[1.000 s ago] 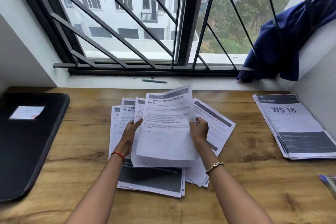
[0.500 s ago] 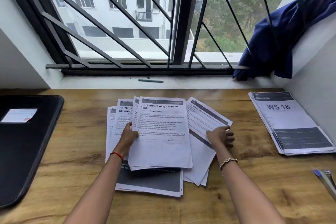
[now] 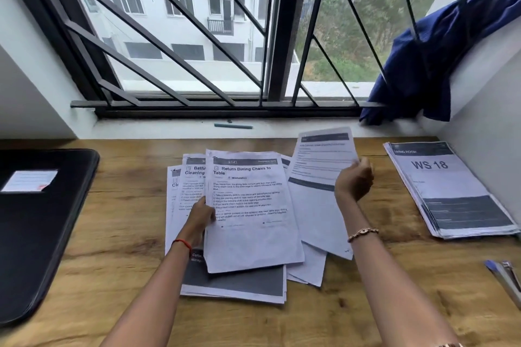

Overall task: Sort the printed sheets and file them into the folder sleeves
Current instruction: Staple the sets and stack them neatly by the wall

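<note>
Right grip [image 3: 353, 182] pinches one sheet [image 3: 318, 166] by its edge, lifted just right of the fanned pile [image 3: 248, 205] on the desk [image 3: 112, 262]. The sheet may droop and slip. Left grip [image 3: 200, 217] rests at the pile's left edge; I cannot tell whether it is clamped.

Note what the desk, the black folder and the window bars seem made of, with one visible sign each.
Desk: wood or wood-look laminate, matt; grain and knots. Folder: probably faux leather or plastic; smooth black, rounded corner. Bars: likely painted metal; thin, dark, straight.
</note>
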Tool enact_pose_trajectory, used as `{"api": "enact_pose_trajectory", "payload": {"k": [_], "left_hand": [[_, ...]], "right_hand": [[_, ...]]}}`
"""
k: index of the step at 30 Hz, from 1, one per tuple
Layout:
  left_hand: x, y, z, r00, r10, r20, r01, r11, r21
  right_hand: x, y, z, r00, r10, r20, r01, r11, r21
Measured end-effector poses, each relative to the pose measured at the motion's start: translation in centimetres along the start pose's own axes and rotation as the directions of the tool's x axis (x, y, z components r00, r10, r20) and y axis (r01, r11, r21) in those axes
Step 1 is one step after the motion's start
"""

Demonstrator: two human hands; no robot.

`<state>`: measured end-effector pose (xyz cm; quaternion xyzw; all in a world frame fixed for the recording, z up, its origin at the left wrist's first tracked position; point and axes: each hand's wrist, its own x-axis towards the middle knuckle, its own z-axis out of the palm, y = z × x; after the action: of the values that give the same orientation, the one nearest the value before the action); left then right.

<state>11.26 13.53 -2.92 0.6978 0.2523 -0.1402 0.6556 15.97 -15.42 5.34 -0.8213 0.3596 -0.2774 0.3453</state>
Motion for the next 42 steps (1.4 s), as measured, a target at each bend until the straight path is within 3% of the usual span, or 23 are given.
{"api": "enact_pose_trajectory", "payload": {"k": [5, 8, 12, 21, 42], "left_hand": [[0.0, -0.5, 0.0, 0.999, 0.048, 0.023, -0.047, 0.997, -0.054], [0.2, -1.1, -0.2, 0.998, 0.058, 0.027, -0.057, 0.997, -0.054], [0.5, -1.7, -0.5, 0.999, 0.041, 0.022, -0.039, 0.996, -0.085], [1.2, -2.3, -0.9, 0.998, 0.007, 0.067, 0.002, 0.991, -0.131], [1.7, -2.3, -1.5, 0.988, -0.036, 0.151, 0.064, 0.980, -0.187]], "right_hand": [[0.5, -6.0, -1.7, 0.929, -0.272, -0.252, 0.329, 0.919, 0.219], [1.0, -9.0, -2.7, 0.890, -0.322, -0.324, 0.433, 0.820, 0.374], [1.8, -10.8, -3.4, 0.945, -0.219, -0.244, 0.322, 0.764, 0.559], [0.9, -8.3, -0.3, 0.985, -0.165, 0.049, 0.109, 0.818, 0.565], [-0.3, -5.3, 4.2, 0.948, -0.199, 0.248, 0.035, 0.839, 0.543]]}}
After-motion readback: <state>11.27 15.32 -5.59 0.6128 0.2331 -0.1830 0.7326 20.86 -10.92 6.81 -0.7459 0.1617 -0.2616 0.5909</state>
